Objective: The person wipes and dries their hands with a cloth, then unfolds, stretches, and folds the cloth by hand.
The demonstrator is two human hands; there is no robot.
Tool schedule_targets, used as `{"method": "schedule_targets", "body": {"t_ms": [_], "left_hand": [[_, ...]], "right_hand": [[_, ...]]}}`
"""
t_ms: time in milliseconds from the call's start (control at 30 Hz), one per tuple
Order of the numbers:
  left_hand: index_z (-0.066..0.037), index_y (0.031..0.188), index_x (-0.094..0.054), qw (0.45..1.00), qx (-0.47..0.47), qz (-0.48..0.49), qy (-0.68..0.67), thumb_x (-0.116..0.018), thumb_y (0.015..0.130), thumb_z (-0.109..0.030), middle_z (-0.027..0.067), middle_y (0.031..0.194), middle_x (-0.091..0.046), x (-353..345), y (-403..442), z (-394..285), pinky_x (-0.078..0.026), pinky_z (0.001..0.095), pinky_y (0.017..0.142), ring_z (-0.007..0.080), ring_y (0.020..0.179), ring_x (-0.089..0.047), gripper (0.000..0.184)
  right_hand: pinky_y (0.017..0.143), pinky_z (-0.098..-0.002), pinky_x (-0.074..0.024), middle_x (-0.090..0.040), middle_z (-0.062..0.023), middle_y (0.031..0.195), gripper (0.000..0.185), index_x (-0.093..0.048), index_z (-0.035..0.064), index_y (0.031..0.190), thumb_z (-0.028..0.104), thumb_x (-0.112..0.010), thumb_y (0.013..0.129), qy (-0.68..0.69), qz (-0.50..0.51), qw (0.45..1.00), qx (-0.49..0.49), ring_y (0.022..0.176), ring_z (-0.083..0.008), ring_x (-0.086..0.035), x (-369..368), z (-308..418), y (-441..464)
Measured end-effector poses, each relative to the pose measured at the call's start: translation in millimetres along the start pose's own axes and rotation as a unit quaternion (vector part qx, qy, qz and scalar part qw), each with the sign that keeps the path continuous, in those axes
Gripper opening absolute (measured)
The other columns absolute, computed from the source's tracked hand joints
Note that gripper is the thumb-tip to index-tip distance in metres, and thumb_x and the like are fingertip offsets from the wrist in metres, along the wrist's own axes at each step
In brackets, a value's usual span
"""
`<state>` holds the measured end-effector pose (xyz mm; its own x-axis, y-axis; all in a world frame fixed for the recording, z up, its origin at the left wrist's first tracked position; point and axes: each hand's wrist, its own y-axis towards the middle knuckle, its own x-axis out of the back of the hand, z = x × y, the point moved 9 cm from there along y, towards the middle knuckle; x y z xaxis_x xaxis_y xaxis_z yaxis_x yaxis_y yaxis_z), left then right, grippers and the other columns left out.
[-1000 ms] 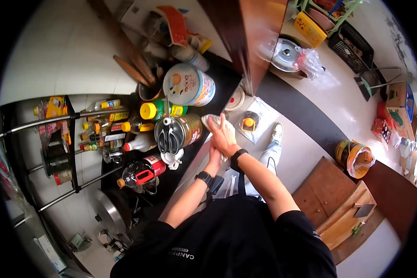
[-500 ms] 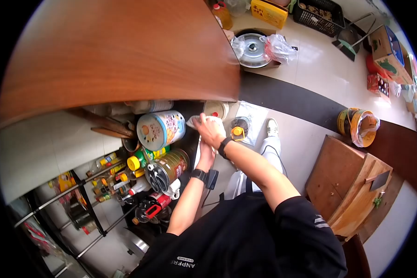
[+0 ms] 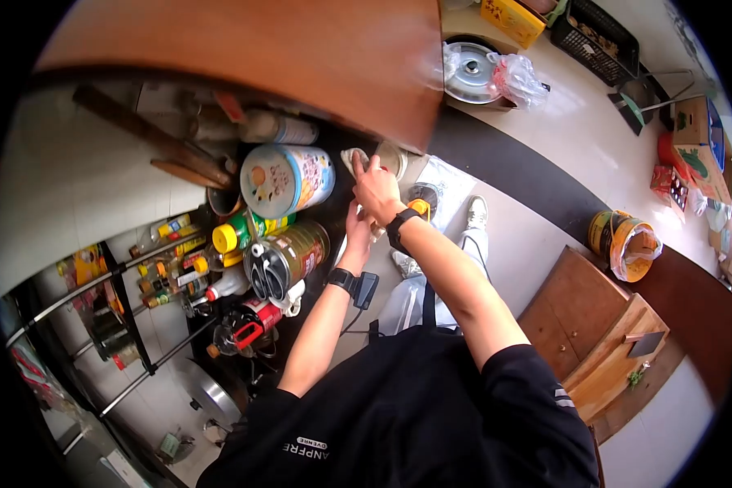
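Observation:
My right hand, with a dark wristband, reaches over the counter edge. Its fingers are bent against a crumpled white cloth. Just below it, my left hand is raised close to the right palm; its fingertips are partly covered, so their grip is hard to see. A black device is strapped at the left wrist. Left of the hands lies a large white and blue printed can. Beyond the right fingers stands a pale round container. A dark bottle with a yellow handle is beside the right wrist.
A brown wooden panel overhangs the hands. Bottles, a large tin and a metal rack crowd the left. To the right are a wooden cabinet and a yellow bucket; a lidded pot is behind.
The view has shifted and turned. Both hands appear higher in the picture, and the right fingers now point upward with the white cloth near the pale container.

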<state>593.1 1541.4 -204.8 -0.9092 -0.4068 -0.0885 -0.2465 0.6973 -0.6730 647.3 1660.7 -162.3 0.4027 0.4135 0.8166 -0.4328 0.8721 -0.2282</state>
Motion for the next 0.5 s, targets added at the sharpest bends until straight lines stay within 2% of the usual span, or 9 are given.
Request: {"method": "schedule_targets", "body": {"t_ms": [33, 133, 167, 367, 467, 500], "left_hand": [[-0.016, 0.147, -0.04, 1.0, 0.005, 0.002, -0.014, -0.058, 0.095, -0.003, 0.0074, 0.133, -0.056, 9, -1, 8, -0.05, 0.0321, 0.094, 0.0192, 0.118, -0.058, 0.057], [-0.013, 0.145, -0.039, 0.999, -0.002, 0.0, -0.039, -0.058, 0.093, 0.001, 0.0067, 0.124, -0.059, 28, -16, 26, -0.05, 0.0283, 0.085, 0.0153, 0.107, -0.06, 0.058], [-0.013, 0.146, -0.038, 0.999, 0.023, -0.006, -0.04, -0.059, 0.091, 0.002, 0.0065, 0.125, -0.06, 37, -23, 36, -0.05, 0.0284, 0.085, 0.0148, 0.108, -0.06, 0.061], [-0.013, 0.148, -0.039, 1.0, -0.028, 0.004, -0.008, -0.06, 0.092, 0.002, 0.0061, 0.128, -0.059, 90, -59, 70, -0.05, 0.0291, 0.084, 0.0137, 0.108, -0.061, 0.061], [-0.01, 0.147, -0.041, 0.996, -0.005, 0.033, 0.081, -0.061, 0.092, 0.003, 0.0055, 0.128, -0.059, 123, -65, 106, -0.051, 0.0284, 0.083, 0.0128, 0.106, -0.061, 0.06], [-0.007, 0.145, -0.042, 0.995, -0.049, 0.0, 0.081, -0.062, 0.091, 0.006, 0.0051, 0.127, -0.059, 141, -62, 120, -0.051, 0.0273, 0.083, 0.0127, 0.106, -0.061, 0.059]], "right_hand": [[0.07, -0.0414, -0.0584, -0.054, -0.0263, 0.117, 0.082, -0.033, 0.0075, 0.155, 0.025, -0.07, 0.084, -0.006, 0.005, 1.0, 0.005, 0.081, -0.037, -0.07, -3, 6, -7], [0.069, -0.0415, -0.0581, -0.055, -0.0254, 0.116, 0.081, -0.034, 0.0063, 0.154, 0.024, -0.07, 0.084, -0.022, 0.013, 1.0, 0.018, 0.08, -0.0364, -0.07, -15, 26, -31], [0.068, -0.0408, -0.0579, -0.055, -0.0241, 0.115, 0.08, -0.035, 0.0054, 0.153, 0.024, -0.07, 0.084, -0.027, 0.014, 0.999, 0.023, 0.08, -0.035, -0.071, -21, 32, -41], [0.063, -0.0408, -0.0584, -0.057, -0.0231, 0.112, 0.084, -0.027, 0.0036, 0.156, 0.02, -0.066, 0.084, -0.05, 0.031, 0.998, 0.027, 0.075, -0.0334, -0.071, -68, 68, -95], [0.062, -0.0415, -0.0586, -0.057, -0.023, 0.112, 0.086, -0.026, 0.0018, 0.156, 0.018, -0.065, 0.081, -0.053, 0.017, 0.998, -0.002, 0.073, -0.0333, -0.071, -90, 74, -121], [0.063, -0.0422, -0.0588, -0.058, -0.0229, 0.111, 0.088, -0.025, 0.0003, 0.156, 0.016, -0.065, 0.08, -0.034, 0.017, 0.999, -0.008, 0.073, -0.0337, -0.071, -90, 80, -130]]}}
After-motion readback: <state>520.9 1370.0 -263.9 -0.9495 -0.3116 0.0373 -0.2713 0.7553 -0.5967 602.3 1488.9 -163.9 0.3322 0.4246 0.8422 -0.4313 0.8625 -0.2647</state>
